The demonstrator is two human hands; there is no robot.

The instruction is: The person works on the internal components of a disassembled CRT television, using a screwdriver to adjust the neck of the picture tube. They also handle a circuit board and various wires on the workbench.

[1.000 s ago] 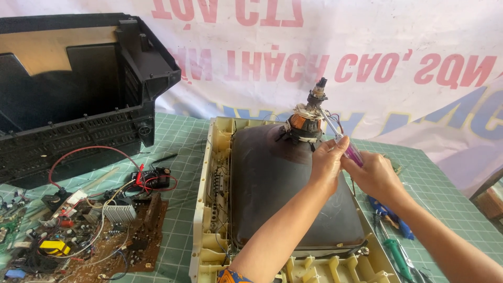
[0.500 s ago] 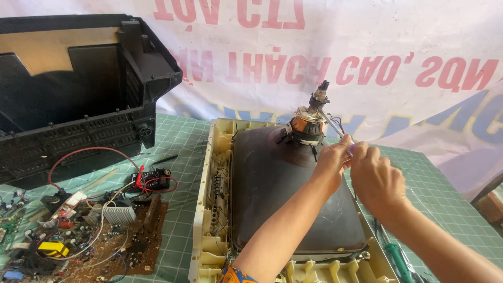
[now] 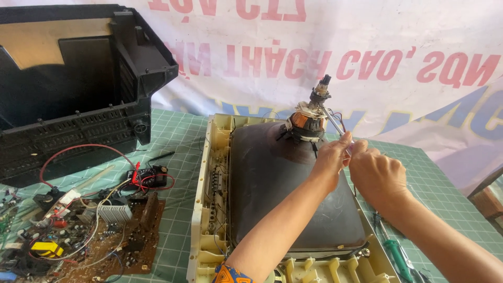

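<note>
Both hands are working right beside the neck of the picture tube (image 3: 293, 194), which is lying face down in its cream front frame (image 3: 205, 209) on the green cutting mat (image 3: 178, 136); the left hand (image 3: 331, 157) is pinching a bundle of thin wires (image 3: 335, 123) running down from the copper yoke (image 3: 305, 121) on the tube, fingers pressed together on them; the right hand (image 3: 378, 175) is curled closed just right of the tube's neck, touching the left, and I can't tell what it's gripping, if anything; the wires look soft and floppy, easy to snag; I'd guess the tube is heavy and the thin glass neck fragile, so it's better held by the wide bell or the frame; left of the tube, a brown circuit board (image 3: 105, 230) and the black back shell (image 3: 73, 89) are sitting; a green screwdriver (image 3: 398, 259) is lying to its right.
</note>
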